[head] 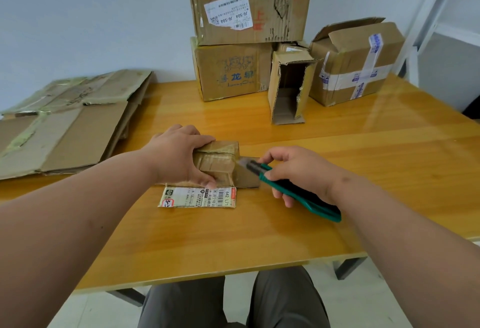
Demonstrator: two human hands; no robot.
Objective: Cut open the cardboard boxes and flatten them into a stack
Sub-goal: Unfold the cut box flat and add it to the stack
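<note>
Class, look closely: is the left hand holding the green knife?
No, the right hand grips the green knife, while the left hand holds the small box steady.

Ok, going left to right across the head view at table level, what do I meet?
flattened cardboard stack → left hand → small box → right hand gripping the green utility knife.
</note>
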